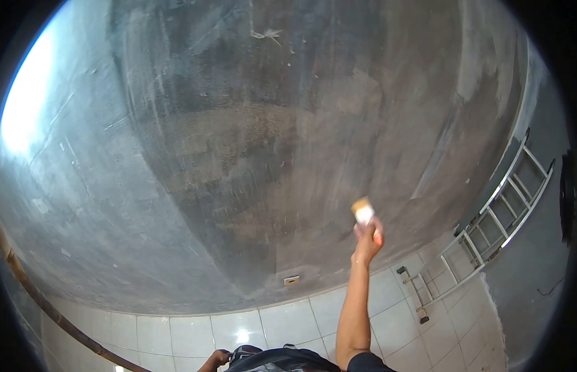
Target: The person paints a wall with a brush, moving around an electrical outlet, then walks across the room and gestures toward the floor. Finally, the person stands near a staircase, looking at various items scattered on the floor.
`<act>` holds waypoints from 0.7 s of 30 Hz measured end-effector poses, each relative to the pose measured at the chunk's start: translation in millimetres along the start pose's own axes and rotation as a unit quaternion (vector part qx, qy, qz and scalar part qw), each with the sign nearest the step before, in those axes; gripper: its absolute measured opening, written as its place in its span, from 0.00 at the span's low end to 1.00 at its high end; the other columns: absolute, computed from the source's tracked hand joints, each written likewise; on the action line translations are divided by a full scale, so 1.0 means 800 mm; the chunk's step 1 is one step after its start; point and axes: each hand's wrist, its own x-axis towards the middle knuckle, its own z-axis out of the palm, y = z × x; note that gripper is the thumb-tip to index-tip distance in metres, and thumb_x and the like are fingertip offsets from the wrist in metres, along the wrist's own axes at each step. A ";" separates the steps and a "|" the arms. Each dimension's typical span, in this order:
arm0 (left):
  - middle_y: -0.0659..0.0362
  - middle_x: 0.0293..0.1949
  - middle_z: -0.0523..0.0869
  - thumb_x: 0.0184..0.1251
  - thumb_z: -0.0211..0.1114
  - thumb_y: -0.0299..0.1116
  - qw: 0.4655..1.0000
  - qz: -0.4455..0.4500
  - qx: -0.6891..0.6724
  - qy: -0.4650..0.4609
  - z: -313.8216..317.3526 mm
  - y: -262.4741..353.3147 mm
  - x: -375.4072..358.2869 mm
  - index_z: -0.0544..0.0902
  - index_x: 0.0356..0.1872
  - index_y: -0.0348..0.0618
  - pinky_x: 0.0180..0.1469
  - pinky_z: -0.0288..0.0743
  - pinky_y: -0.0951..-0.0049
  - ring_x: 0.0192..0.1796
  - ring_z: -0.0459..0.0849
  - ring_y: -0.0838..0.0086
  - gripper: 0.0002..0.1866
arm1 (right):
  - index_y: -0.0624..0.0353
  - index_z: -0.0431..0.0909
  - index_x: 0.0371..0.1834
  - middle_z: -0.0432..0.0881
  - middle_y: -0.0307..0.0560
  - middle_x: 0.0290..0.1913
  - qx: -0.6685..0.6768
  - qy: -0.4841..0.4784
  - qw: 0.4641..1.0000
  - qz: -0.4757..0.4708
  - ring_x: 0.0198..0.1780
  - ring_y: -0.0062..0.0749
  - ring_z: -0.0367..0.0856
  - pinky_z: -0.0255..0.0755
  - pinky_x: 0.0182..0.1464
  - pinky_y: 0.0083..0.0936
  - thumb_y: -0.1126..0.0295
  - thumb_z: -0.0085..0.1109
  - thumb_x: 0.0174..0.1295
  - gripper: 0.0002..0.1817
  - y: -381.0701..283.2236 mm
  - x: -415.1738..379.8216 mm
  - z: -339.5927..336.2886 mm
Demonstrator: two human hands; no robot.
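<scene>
My right hand is closed round a brush with a white band and tan bristles, held up in front of the grey wall. Something orange-red shows at the hand, too small to make out. Low in the view, my left hand is beside my body, next to a dark object or piece of clothing. Its fingers are too small and partly hidden to tell what they do. Darker, uneven patches and pale streaks cover the middle of the wall.
A metal ladder leans at the right. A bamboo pole curves along the lower left. A socket plate sits low on the wall, above the white tiled floor. A dark round object is at the far right.
</scene>
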 end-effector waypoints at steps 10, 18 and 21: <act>0.50 0.31 0.86 0.66 0.61 0.43 1.000 0.010 -0.024 0.008 -0.009 -0.031 0.032 0.83 0.48 0.33 0.29 0.75 0.68 0.28 0.82 0.67 0.21 | 0.56 0.83 0.42 0.83 0.48 0.46 -0.199 -0.304 0.516 -0.776 0.46 0.41 0.81 0.77 0.47 0.29 0.82 0.63 0.52 0.14 -0.322 -0.039 0.270; 0.50 0.32 0.85 0.67 0.60 0.40 0.985 -0.025 -0.170 0.022 0.005 -0.087 0.026 0.80 0.48 0.27 0.29 0.76 0.66 0.33 0.85 0.65 0.22 | 0.54 0.85 0.35 0.83 0.48 0.46 -0.378 -0.443 0.434 -0.688 0.49 0.42 0.81 0.78 0.51 0.33 0.79 0.65 0.47 0.11 -0.222 -0.071 0.198; 0.51 0.35 0.85 0.66 0.60 0.39 0.986 -0.038 -0.160 -0.017 0.009 -0.125 0.015 0.79 0.49 0.29 0.30 0.76 0.64 0.33 0.84 0.65 0.21 | 0.54 0.85 0.35 0.83 0.50 0.46 -0.396 -0.501 0.447 -0.627 0.49 0.43 0.80 0.78 0.51 0.33 0.79 0.63 0.48 0.11 -0.240 -0.086 0.179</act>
